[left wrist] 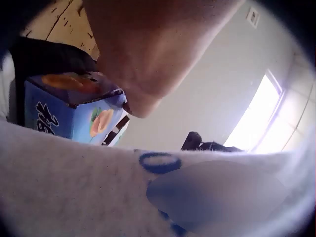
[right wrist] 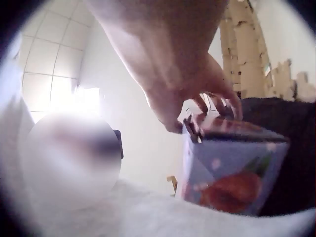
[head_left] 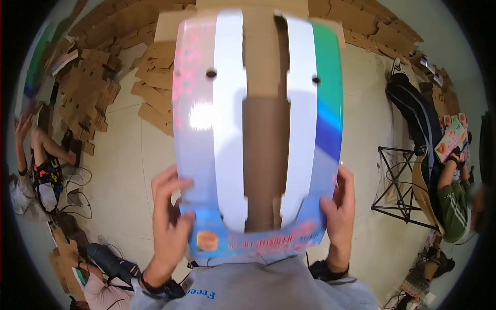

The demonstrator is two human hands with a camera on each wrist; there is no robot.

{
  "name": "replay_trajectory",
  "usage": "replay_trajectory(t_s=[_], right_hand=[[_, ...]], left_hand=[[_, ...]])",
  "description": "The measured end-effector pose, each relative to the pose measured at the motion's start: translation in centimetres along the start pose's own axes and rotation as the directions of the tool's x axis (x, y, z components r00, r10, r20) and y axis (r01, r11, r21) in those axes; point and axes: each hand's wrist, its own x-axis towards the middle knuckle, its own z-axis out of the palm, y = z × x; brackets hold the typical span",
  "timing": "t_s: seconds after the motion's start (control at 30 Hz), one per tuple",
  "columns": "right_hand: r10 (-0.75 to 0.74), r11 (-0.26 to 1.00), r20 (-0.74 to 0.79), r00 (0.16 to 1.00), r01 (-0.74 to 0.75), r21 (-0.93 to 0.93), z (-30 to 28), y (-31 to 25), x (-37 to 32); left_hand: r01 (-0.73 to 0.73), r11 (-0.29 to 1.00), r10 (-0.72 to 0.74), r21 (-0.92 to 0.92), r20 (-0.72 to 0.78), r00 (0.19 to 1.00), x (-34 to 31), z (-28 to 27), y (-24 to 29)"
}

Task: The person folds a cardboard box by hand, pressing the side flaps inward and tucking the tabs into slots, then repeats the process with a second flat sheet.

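A large printed cardboard box (head_left: 199, 155) fills the middle of the head view, pink, blue and green with white bands along its top. A long slot between the bands shows its brown inside. My left hand (head_left: 173, 214) grips the box's near left side, thumb at the top edge and fingers along the outer wall. On the near right side my right hand (head_left: 338, 206) holds it the same way. Peach pictures show on the box's near end in the left wrist view (left wrist: 102, 122) and the right wrist view (right wrist: 232, 190), where the wrists hide part of the grip.
Flattened brown cardboard (head_left: 155, 67) lies on the pale floor beyond the box, with more stacked along the walls. A black metal frame stool (head_left: 403, 186) stands at right. People sit at both sides, one at right holding a printed carton (head_left: 450, 139). Cables lie at left.
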Motion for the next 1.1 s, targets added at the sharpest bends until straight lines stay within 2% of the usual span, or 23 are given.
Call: replay_trajectory(t_s=[0.03,0.07,0.1,0.13,0.17,0.2,0.23,0.27,0.37,0.4,0.47,0.5,0.6,0.7,0.8,0.9,0.97,1.0,1.03,1.1], right_hand=[[-0.015,0.993,0.011,1.0,0.016,-0.12,-0.2,0.1,-1.2],[-0.027,0.97,0.019,0.999,0.031,-0.24,-0.5,0.0,-2.4],[-0.041,0.933,0.026,0.999,0.047,-0.357,-0.7,-0.1,-3.1],[-0.348,0.797,0.033,0.937,0.315,-0.515,-0.2,-0.4,-2.7],[-0.452,0.661,0.182,0.873,0.465,-0.589,0.1,-1.0,-2.0],[-0.525,0.495,0.339,0.78,0.605,-0.624,0.3,-1.9,-1.2],[-0.56,0.307,0.496,0.664,0.722,-0.619,0.8,-2.4,-1.0],[-0.612,0.129,0.493,0.619,0.693,-0.709,2.7,-2.4,-1.3],[-0.441,0.22,0.693,0.57,0.817,-0.532,4.5,-2.5,0.4],[-0.418,0.172,0.725,0.548,0.831,-0.529,4.4,-2.4,0.8],[-0.397,0.156,0.792,0.464,0.884,-0.44,3.6,-1.7,-0.1],[-0.381,0.154,0.824,0.419,0.908,-0.391,3.3,-1.2,-0.5],[-0.432,0.173,0.819,0.379,0.926,-0.337,2.7,0.0,-1.2],[-0.355,0.133,0.861,0.364,0.931,-0.339,3.0,0.1,-0.2],[-0.439,0.25,0.823,0.36,0.929,-0.273,3.1,-0.5,1.0],[-0.634,0.418,0.616,0.468,0.877,-0.237,2.8,-2.7,3.7],[-0.63,0.415,0.486,0.606,0.791,-0.449,2.8,-4.9,6.5],[-0.639,0.384,0.436,0.634,0.754,-0.533,2.9,-6.1,8.3],[-0.655,0.35,0.385,0.65,0.712,-0.608,3.1,-7.1,10.0],[-0.665,0.384,0.287,0.69,0.645,-0.66,4.0,-7.6,13.2]], left_hand=[[-0.022,0.995,0.017,0.101,0.049,0.999,-1.0,-0.4,0.2],[-0.177,0.946,0.173,0.271,0.038,0.984,-1.2,-0.4,0.7],[-0.319,0.845,0.328,0.429,0.054,0.943,-1.3,-0.2,1.3],[-0.448,0.744,0.413,0.495,0.186,0.892,-1.0,0.0,1.7],[-0.575,0.625,0.486,0.527,0.313,0.816,-0.7,0.2,2.2],[-0.699,0.549,0.48,0.458,0.512,0.712,0.8,0.5,2.7],[-0.803,0.474,0.451,0.361,0.684,0.574,2.2,0.9,3.1],[-0.84,0.416,0.481,0.347,0.7,0.527,3.2,2.2,3.3],[-0.888,0.385,0.436,0.253,0.798,0.416,4.3,1.9,3.8],[-0.911,0.342,0.454,0.231,0.808,0.375,4.2,1.7,3.6],[-0.947,0.253,0.485,0.197,0.821,0.3,3.2,1.5,2.5],[-0.955,0.215,0.501,0.206,0.816,0.289,2.4,1.8,2.3],[-0.973,0.153,0.531,0.175,0.815,0.23,1.2,2.9,1.7],[-0.965,0.204,0.43,0.166,0.87,0.241,2.3,3.3,1.5],[-0.958,0.204,0.49,0.202,0.826,0.279,2.5,3.6,0.7],[-0.873,0.457,0.594,0.173,0.671,0.444,3.9,3.4,2.5],[-0.771,0.519,0.6,0.369,0.485,0.636,6.3,2.2,3.6],[-0.696,0.482,0.612,0.532,0.364,0.702,7.9,2.0,4.2],[-0.585,0.442,0.632,0.68,0.227,0.741,9.7,1.9,4.8],[-0.44,0.575,0.582,0.69,0.033,0.812,13.3,1.9,5.6]])
